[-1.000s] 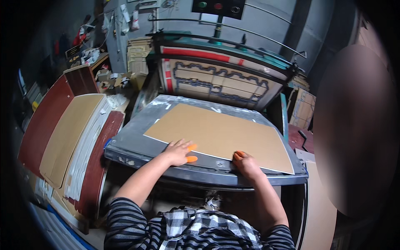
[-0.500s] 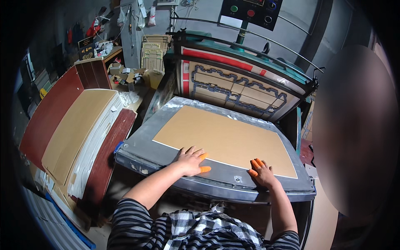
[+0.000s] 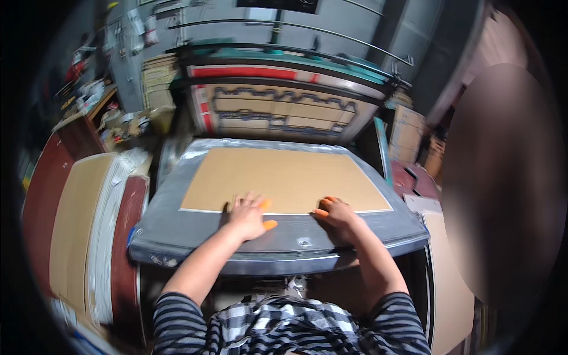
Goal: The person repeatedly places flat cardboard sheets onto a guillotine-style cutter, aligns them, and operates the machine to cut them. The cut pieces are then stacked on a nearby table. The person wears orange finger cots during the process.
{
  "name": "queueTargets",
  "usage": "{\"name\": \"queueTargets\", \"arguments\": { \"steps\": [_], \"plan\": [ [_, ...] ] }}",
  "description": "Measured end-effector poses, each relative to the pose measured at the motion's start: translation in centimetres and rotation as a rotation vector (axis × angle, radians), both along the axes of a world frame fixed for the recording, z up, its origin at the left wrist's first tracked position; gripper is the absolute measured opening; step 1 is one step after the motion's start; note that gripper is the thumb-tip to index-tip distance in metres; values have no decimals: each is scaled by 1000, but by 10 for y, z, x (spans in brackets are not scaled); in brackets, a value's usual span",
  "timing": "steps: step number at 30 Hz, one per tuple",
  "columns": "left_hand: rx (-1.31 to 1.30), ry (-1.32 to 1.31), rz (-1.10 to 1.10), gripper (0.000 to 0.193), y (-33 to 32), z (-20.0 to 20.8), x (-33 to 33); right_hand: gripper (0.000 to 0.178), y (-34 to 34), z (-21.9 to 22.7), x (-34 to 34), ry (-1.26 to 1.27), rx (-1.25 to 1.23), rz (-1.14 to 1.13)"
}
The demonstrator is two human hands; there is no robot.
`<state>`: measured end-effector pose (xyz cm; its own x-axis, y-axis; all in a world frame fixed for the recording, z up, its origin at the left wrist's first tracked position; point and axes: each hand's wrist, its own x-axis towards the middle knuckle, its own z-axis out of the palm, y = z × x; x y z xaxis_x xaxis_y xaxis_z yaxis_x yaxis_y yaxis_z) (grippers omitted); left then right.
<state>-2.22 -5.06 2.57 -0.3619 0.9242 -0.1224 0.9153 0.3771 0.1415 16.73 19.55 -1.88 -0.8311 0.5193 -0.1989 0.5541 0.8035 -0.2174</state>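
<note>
A flat tan cardboard sheet (image 3: 284,177) with a white near edge lies on the grey metal bed (image 3: 177,231) of a press. My left hand (image 3: 247,218) rests on its near edge, left of the middle, fingers spread out over the board and thumb pointing right. Farther right, my right hand (image 3: 338,213) is at the same edge, its fingers bent and apart, touching the board. Orange finger covers show on both hands. Behind the bed stands the raised press plate (image 3: 284,112), carrying a dark die outline on a tan board.
At the left are stacked tan and white boards (image 3: 77,225) between dark red panels (image 3: 127,236). Another tan board (image 3: 452,278) stands low at the right, by a dark red surface (image 3: 411,180). A metal rail (image 3: 331,32) crosses above the press. A blurred patch covers the far right.
The view has swung to the right, so the press sits farther left in it. Both hands have slid forward slightly at the sheet's near edge; the right fingers are more bent.
</note>
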Motion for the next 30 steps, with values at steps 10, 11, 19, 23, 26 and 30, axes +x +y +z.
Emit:
{"name": "queueTargets", "arguments": {
  "steps": [10,11,19,23,26,30],
  "plan": [
    [-193,-123,56,77,3,-19,-27,74,-10,9,3,-115,53,-29],
    [-196,-126,74,77,1,-21,-24,73,-9,1,7,-57,71,-12],
    [-55,-167,-58,77,6,-28,-12,59,25,1,-12,-65,-22,114],
    [-197,-112,-90,77,11,-38,-18,66,34,104,-86,174,184,64],
    [-118,-165,-75,77,4,-39,-20,81,36,216,-155,718,495,159],
    [-138,-147,-101,76,1,-21,-16,90,52,336,-234,911,833,26]
  ]
}}
